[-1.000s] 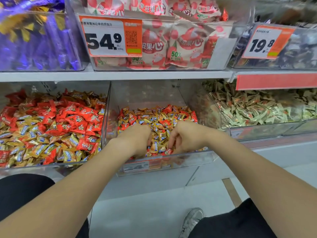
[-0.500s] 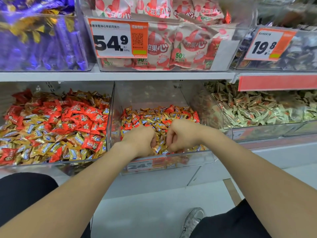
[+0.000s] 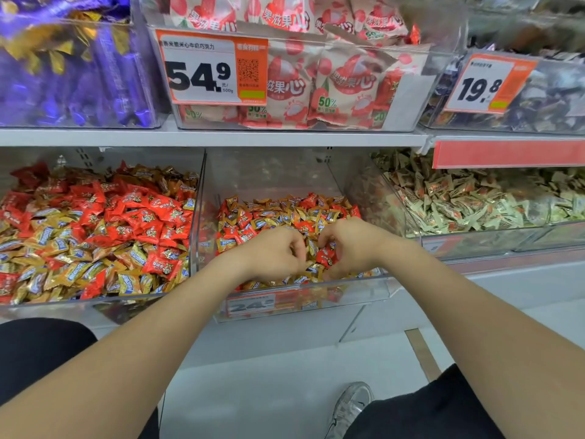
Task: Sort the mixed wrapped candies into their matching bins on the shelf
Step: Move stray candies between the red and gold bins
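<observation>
We see open room over the low candy [image 3: 285,213] at the far end of the middle bin [image 3: 272,175]. Its clear side walls bar the way left and right, the shelf [image 3: 221,137] closes overhead, and the left bin [image 3: 104,312] is heaped high with candy.

— We have bright, even shop light; only the recess under the shelf [image 3: 221,137] dims a little.
— We do see milky glare on the clear bin wall [image 3: 198,217].
— And our edges smear: the purple wrappers [image 3: 79,83] and the top-right bin [image 3: 522,23] blur, while the big price tag [image 3: 202,71] reads sharp.
</observation>
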The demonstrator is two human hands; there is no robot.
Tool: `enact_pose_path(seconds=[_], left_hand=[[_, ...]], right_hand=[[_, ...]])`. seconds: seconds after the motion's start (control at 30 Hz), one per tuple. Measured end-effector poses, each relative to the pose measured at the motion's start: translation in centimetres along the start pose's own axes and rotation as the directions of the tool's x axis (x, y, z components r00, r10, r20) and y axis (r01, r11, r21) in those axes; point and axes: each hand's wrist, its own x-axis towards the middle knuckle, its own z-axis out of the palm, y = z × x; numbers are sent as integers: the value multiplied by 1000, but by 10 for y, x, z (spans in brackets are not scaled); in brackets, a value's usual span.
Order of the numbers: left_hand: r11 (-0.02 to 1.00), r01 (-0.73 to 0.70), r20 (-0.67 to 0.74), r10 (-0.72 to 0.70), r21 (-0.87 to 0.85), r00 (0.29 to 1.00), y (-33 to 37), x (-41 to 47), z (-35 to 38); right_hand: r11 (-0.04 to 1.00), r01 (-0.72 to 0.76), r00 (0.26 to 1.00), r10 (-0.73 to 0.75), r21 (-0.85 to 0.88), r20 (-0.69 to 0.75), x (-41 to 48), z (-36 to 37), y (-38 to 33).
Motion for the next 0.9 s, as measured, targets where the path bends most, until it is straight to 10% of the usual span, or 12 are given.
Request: enact_pose_path(seconds=[0.47,0.9], left_hand=[[905,-169,124,130,391,984,-5,13,9],[951,-121,-24,133,283,991,-14,17,7]], right_hand=[[949,-23,990,65,314,-124,-7,-8,16],[999,-1,1000,0,52,17,-2,4,12]])
